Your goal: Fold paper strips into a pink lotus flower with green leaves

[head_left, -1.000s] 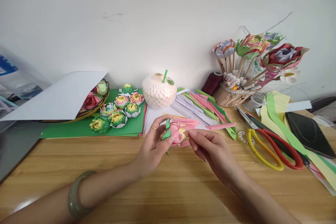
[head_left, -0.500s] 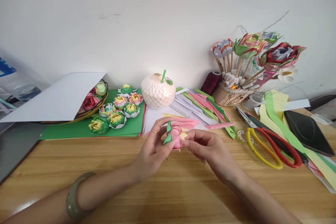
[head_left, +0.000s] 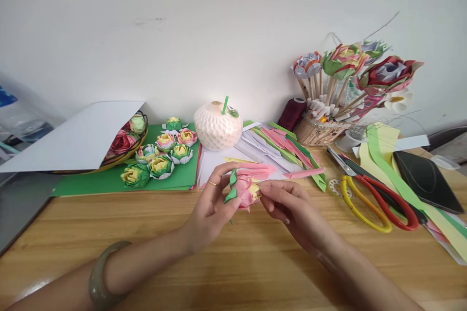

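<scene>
Between my two hands, above the wooden table, is a paper flower (head_left: 245,189) with pink petals, green outer petals on its left and a yellow centre turned to the right. My left hand (head_left: 213,204) is closed around its green and pink side, thumb in front. The fingers of my right hand (head_left: 288,201) are pinched together at the yellow centre; a yellow petal is at their tips. Behind the flower lie folded pink paper strips (head_left: 297,173). Several finished paper flowers (head_left: 161,167) rest on green sheets (head_left: 83,183) to the left.
A round white textured ornament (head_left: 218,126) stands near the wall. Scissors (head_left: 368,199) with yellow and red handles lie right, beside paper strips (head_left: 383,155) and a black device (head_left: 426,180). A basket (head_left: 321,129) holds stemmed paper flowers. White paper (head_left: 83,131) covers part of another basket.
The flower has turned slightly, showing more of its yellow centre. My right hand has shifted a little to the right, its fingers now at the centre's right edge.
</scene>
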Motion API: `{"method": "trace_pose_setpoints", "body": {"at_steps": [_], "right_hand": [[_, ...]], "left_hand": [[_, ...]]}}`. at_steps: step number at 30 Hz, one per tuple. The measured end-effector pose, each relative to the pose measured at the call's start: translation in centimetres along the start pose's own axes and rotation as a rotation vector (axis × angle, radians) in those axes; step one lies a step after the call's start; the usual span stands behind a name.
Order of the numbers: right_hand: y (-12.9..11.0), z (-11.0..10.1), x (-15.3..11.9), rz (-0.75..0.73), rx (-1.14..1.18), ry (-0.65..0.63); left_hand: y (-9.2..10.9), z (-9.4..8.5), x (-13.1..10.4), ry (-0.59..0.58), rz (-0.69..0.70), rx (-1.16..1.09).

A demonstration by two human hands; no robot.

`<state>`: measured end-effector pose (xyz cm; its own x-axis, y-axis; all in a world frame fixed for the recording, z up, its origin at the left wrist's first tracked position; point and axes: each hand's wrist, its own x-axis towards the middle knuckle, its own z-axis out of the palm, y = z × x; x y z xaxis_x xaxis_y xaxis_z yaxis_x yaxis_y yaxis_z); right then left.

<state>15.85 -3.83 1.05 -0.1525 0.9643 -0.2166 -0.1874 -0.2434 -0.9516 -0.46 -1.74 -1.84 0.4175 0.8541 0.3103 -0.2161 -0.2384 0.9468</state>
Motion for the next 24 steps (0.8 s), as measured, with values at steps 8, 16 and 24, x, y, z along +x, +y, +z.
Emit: {"method": "trace_pose_setpoints", "body": {"at_steps": [8, 16, 24], "right_hand": [[0.2, -0.3, 0.1, 0.052, 0.081, -0.058], [0.2, -0.1, 0.0, 0.045, -0.124, 0.038], [0.1, 0.3, -0.4, -0.108, -0.397, 0.107]], "left_hand": [[-0.7, -0.1, -0.6, -0.036, 0.144, 0.094], [-1.0, -0.3, -0.7, -0.083, 0.294, 0.271], [-1.2, -0.5, -0.5, -0.083, 0.434, 0.405]]}}
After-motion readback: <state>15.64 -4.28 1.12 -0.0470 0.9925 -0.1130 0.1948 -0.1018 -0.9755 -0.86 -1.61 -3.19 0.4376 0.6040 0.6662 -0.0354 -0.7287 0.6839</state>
